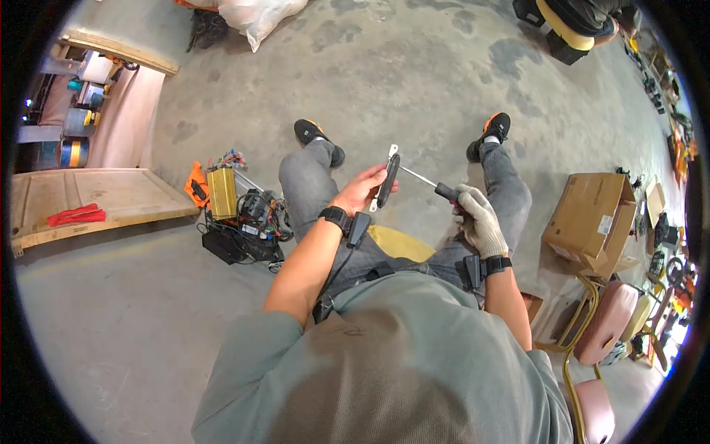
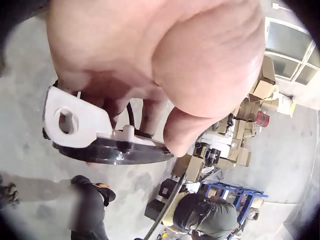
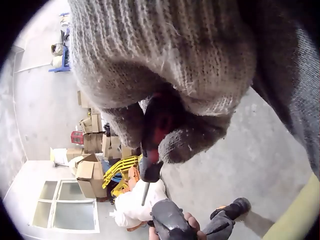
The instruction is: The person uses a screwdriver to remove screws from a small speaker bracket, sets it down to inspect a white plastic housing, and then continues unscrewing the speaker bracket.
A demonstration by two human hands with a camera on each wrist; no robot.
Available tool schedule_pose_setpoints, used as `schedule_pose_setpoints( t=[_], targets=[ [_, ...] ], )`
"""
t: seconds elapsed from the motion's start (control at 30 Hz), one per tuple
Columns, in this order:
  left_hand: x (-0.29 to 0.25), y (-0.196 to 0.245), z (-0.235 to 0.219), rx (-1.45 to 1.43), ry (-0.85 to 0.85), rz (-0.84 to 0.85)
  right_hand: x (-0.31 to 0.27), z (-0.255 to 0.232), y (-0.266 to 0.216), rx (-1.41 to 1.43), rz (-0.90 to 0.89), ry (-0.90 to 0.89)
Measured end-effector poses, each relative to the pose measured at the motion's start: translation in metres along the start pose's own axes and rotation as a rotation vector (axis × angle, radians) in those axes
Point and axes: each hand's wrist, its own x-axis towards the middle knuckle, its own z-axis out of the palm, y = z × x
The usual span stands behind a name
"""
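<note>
While hand (image 1: 482, 224) grips screwdriver (image 1: 446, 192), carton label (image 1: 605, 224) illegible

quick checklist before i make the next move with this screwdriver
1. Long black part with white end tabs held in left hand: ok
2. Screwdriver with black and red handle gripped in right hand: ok
3. Screwdriver's tip seated in a screw: cannot tell, too small to see
4. Both hands gloved: not ok, only the right wears a pale knit glove
5. Screwdriver pointed away from the bare hand: not ok, it points towards it
</note>
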Motion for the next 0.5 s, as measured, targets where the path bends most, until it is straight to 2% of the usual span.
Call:
schedule_pose_setpoints(
  t=[0.07,0.5],
  targets=[
    [0.0020,-0.0017,-0.0028,0.005,-0.023,-0.006,0.0006,-0.0025,0.0019,-0.077,-0.017,-0.015],
    [-0.0043,0.0049,0.0066,0.035,0.014,-0.037,0.0021,-0.0041,0.0032,-0.023,-0.014,-0.011]
  ],
)
